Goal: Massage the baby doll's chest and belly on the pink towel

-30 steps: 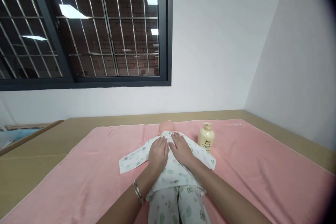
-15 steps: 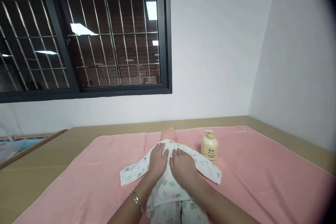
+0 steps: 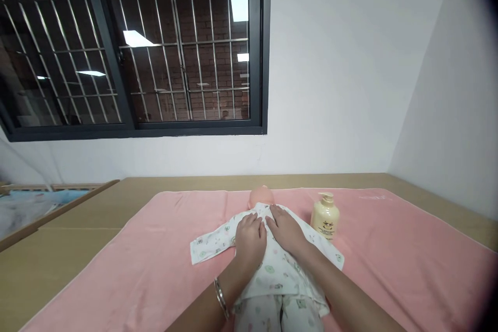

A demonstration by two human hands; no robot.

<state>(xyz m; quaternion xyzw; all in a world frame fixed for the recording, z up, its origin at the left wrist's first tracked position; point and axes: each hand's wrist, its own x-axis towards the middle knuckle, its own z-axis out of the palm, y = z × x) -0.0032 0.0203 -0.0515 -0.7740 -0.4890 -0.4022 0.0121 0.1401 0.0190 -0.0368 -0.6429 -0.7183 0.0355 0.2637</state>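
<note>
A baby doll [image 3: 261, 196] lies on a pink towel, its head toward the wall and its arms spread out in long sleeves. It wears a white patterned baby shirt [image 3: 268, 270] and matching trousers [image 3: 259, 312]. My left hand [image 3: 250, 236], with a silver bangle on the wrist, rests flat on the left side of the shirt's chest. Higher up on the right side of the chest lies my right hand [image 3: 287, 228], fingers stretched toward the collar. Neither hand grips anything. Just right of the doll, a pale yellow pump bottle [image 3: 326, 215] stands upright by the sleeve.
The pink towel [image 3: 155, 254] covers much of a wooden table [image 3: 78, 236] with a raised edge at the left. Behind it are a white wall [image 3: 330, 72] and a dark-framed window [image 3: 259, 46] with metal bars. Something blue and clear plastic lies beyond the left edge.
My right hand has slid up toward the doll's collar, while my left hand has shifted slightly lower on the chest. The whole view has moved a little, so things appear farther right.
</note>
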